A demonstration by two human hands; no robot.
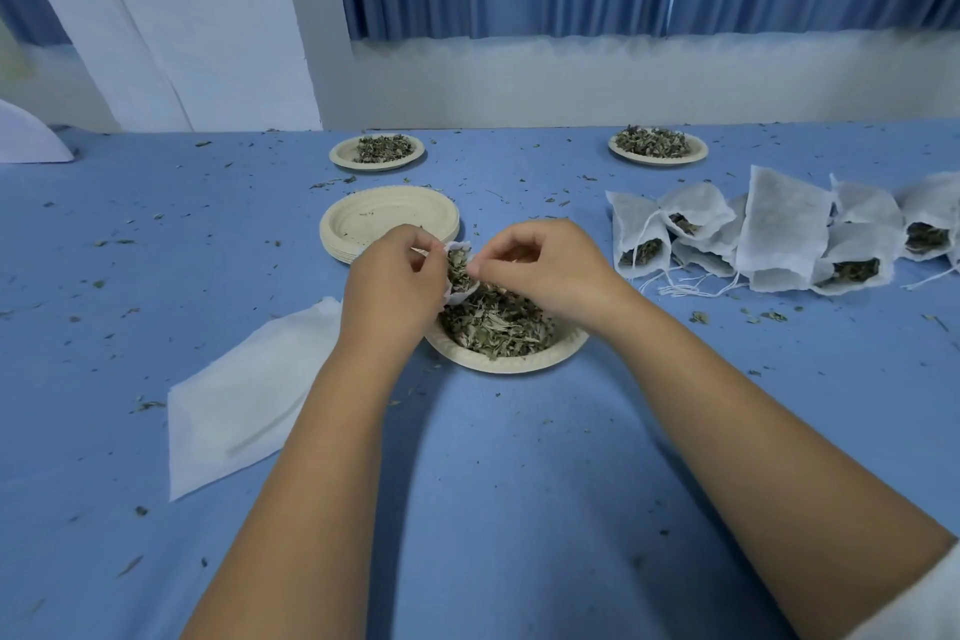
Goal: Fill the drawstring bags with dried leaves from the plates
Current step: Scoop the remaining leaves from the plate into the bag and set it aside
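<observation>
The drawstring bag [460, 276], stuffed with dried leaves [493, 322], hung just above the plate [498, 365] near the table's middle. My left hand [389, 276] gripped one side in curled fingers; my right hand [545, 270] pinched the opposite edge. Filled bags [779, 234] lay toward the right edge, flat empty bags [244, 400] toward the left.
</observation>
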